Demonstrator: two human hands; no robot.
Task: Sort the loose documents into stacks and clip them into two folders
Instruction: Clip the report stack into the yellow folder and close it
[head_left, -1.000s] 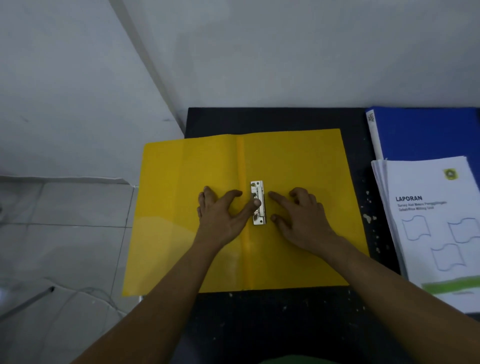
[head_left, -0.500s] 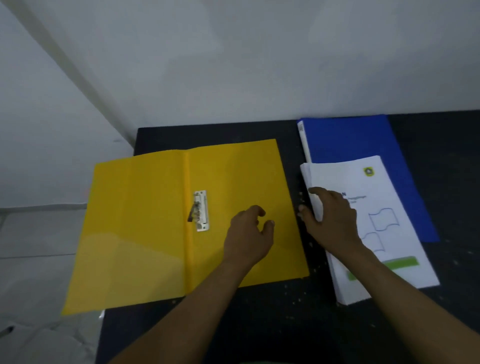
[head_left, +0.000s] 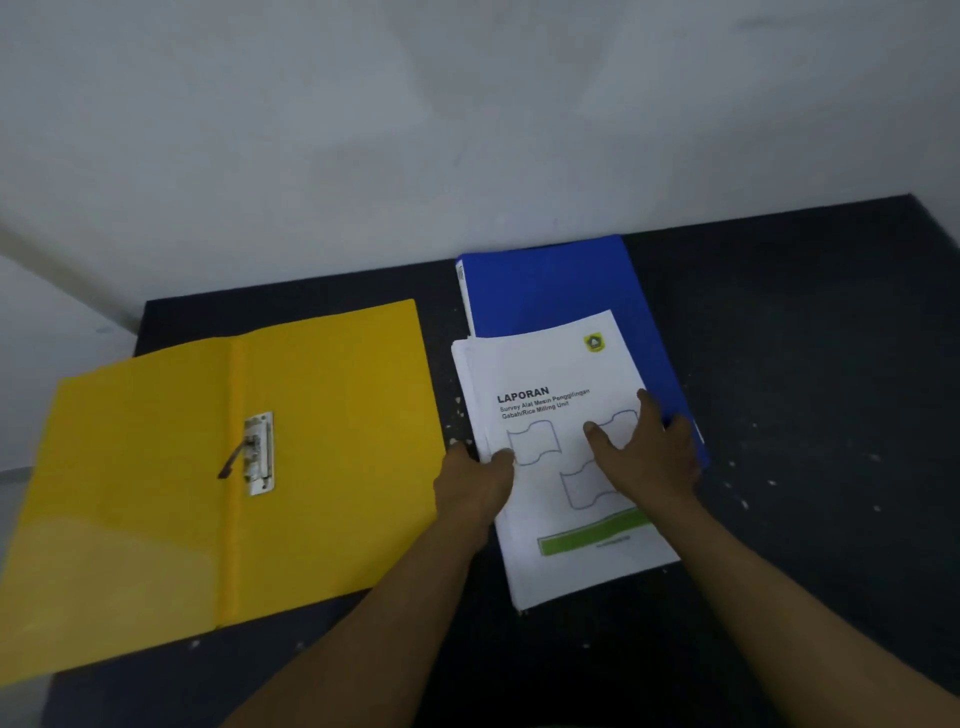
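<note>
On the right of the black table (head_left: 810, 395), both hands had left the yellow folder (head_left: 332, 447) and come to the paper stack (head_left: 550, 374) lying partly on the closed blue folder (head_left: 550, 286). The left hand (head_left: 475, 486) pinched the stack's left edge; the right hand (head_left: 647, 457) lay spread flat on it. The yellow folder lay open and empty at the left, its metal clip (head_left: 260, 452) lever raised, seemingly ready for papers.

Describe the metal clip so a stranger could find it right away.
Start at the black table, then go to the open yellow folder on its left side. The clip sits just right of the folder's centre crease: a small silver plate with a dark lever raised, the only metal part in sight.
</note>
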